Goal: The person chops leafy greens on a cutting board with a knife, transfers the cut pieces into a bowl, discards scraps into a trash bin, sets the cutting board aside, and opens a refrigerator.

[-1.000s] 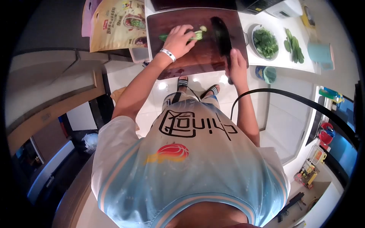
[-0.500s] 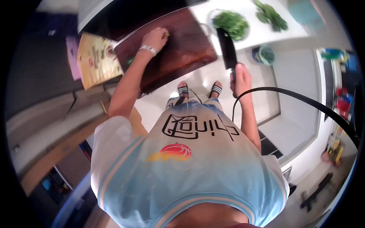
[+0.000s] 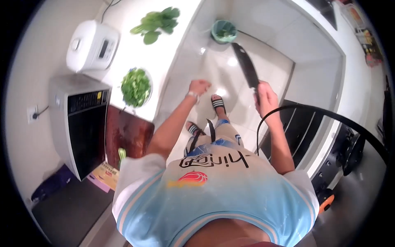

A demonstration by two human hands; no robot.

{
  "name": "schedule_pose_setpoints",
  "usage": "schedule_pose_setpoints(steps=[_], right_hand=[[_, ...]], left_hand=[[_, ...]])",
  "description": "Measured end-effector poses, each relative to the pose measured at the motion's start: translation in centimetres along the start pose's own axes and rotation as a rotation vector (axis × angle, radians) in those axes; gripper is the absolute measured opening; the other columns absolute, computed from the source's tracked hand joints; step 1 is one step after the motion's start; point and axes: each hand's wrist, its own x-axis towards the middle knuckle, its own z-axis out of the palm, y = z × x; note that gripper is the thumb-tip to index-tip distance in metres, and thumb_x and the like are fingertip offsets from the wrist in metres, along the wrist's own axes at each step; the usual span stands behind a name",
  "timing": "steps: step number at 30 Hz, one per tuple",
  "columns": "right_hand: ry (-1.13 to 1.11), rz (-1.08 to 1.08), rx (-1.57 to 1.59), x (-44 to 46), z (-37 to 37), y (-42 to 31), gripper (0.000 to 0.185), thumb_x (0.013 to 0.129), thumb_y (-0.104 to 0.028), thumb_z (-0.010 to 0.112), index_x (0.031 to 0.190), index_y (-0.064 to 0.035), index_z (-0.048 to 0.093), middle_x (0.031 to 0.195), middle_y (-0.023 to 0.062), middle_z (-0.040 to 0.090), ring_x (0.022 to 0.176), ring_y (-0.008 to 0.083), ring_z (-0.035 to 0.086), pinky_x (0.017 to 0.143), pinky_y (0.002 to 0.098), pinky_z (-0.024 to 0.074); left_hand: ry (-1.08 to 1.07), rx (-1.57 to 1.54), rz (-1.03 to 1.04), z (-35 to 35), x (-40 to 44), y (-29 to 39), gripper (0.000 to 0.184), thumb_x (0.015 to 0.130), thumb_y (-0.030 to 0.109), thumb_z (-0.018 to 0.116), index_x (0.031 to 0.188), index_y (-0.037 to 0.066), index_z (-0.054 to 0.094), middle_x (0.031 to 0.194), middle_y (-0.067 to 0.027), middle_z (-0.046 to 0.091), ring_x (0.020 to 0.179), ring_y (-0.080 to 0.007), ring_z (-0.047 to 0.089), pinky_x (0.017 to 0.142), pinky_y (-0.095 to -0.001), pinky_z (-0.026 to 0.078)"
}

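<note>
In the head view, here's the right hand (image 3: 266, 101), fingers wrapped around the handle of a broad dark knife (image 3: 246, 66), the blade reaching beyond the grip and slanting leftward, over the floor. That looks a stiff tool, weighty toward the blade; the handle is the place to hold it, clear of the edge, and wet fingers could make it slippery. Over to the left of that grip, the left hand (image 3: 199, 87) hangs with its fingers curled in; whether they pinch anything, I cannot tell. Beyond both hands stands a green bin (image 3: 223, 40) with greenery inside. Farther left of the grips, chopped greens (image 3: 135, 87) fill a bowl (image 3: 149, 89), soft and easily bruised by the look of them, and nearer the body a pale green vegetable piece (image 3: 122, 154) lies on the reddish-brown board (image 3: 129, 131).
</note>
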Motion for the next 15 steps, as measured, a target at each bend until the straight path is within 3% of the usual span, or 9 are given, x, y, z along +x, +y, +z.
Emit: schedule_pose_setpoints(steps=[2,4,6,7,10,12,14,15], right_hand=[[0.168,0.029,-0.024,0.0,-2.6,0.5,0.04,0.104,-0.037,0.044,0.117,-0.0032,0.061,0.062,-0.0028,0.048,0.051,0.0052,0.041,0.046,0.0227,0.0338],[0.289,0.094,-0.001,-0.3,-5.7,1.5,0.04,0.104,-0.038,0.042,0.111,-0.0038,0.062,0.06,-0.0025,0.047,0.047,0.004,0.039,0.042,0.0213,0.0309],[0.333,0.036,0.058,-0.4,-7.5,1.7,0.038,0.104,-0.038,0.043,0.104,-0.0046,0.061,0.058,-0.0021,0.046,0.043,0.0042,0.037,0.037,0.0205,0.0282],[0.355,0.072,0.041,-0.6,-8.0,1.3,0.038,0.103,-0.039,0.043,0.102,-0.0047,0.059,0.059,-0.0018,0.047,0.041,0.0046,0.038,0.036,0.0207,0.0292],[0.4,0.123,0.095,-0.1,-6.5,0.8,0.038,0.103,-0.039,0.044,0.104,-0.0046,0.059,0.061,-0.0017,0.048,0.04,0.0044,0.039,0.036,0.0203,0.0303],[0.345,0.108,0.104,1.0,-5.5,0.5,0.037,0.103,-0.04,0.044,0.107,-0.006,0.06,0.062,-0.0016,0.049,0.041,0.0038,0.04,0.037,0.0202,0.0313],[0.25,0.088,0.113,2.0,-4.0,-0.3,0.037,0.103,-0.04,0.043,0.108,-0.0067,0.06,0.061,-0.0021,0.048,0.041,0.0039,0.039,0.037,0.0202,0.0308],[0.197,0.096,0.089,2.7,-3.5,-0.5,0.037,0.103,-0.04,0.043,0.11,-0.0067,0.059,0.06,-0.0028,0.047,0.041,0.0042,0.037,0.037,0.0208,0.0294]], left_hand=[[0.009,-0.084,0.025,1.9,5.8,5.6,0.022,0.08,0.022,0.076,0.081,0.002,0.07,0.068,-0.0045,0.064,0.054,-0.01,0.056,0.049,-0.023,0.045],[-0.025,-0.323,0.133,3.4,11.8,9.1,0.033,0.083,0.029,0.074,0.095,-0.001,0.067,0.085,-0.0098,0.067,0.071,-0.0159,0.063,0.061,-0.0263,0.052],[0.071,-0.433,-0.015,4.3,13.9,12.8,0.041,0.085,0.033,0.07,0.106,-0.001,0.062,0.101,-0.0126,0.065,0.086,-0.0205,0.064,0.071,-0.0305,0.053],[0.12,-0.489,-0.096,4.8,14.1,13.7,0.046,0.086,0.035,0.069,0.111,-0.002,0.059,0.109,-0.0139,0.064,0.094,-0.0228,0.065,0.076,-0.0325,0.054],[-0.062,-0.602,-0.107,2.9,13.8,11.2,0.054,0.089,0.039,0.064,0.122,-0.001,0.051,0.123,-0.0148,0.058,0.109,-0.0245,0.061,0.082,-0.0355,0.052],[-0.034,-0.563,-0.035,2.0,11.7,7.2,0.045,0.09,0.039,0.061,0.111,0.0,0.057,0.113,-0.0108,0.064,0.096,-0.0208,0.065,0.076,-0.0316,0.053],[-0.052,-0.419,-0.133,-0.2,8.6,1.5,0.036,0.091,0.037,0.059,0.102,0.003,0.063,0.099,-0.0071,0.068,0.084,-0.016,0.066,0.069,-0.028,0.052],[-0.081,-0.21,-0.1,-1.5,7.1,-2.3,0.033,0.09,0.035,0.059,0.099,0.004,0.065,0.094,-0.0056,0.069,0.079,-0.0138,0.066,0.067,-0.0267,0.051]])
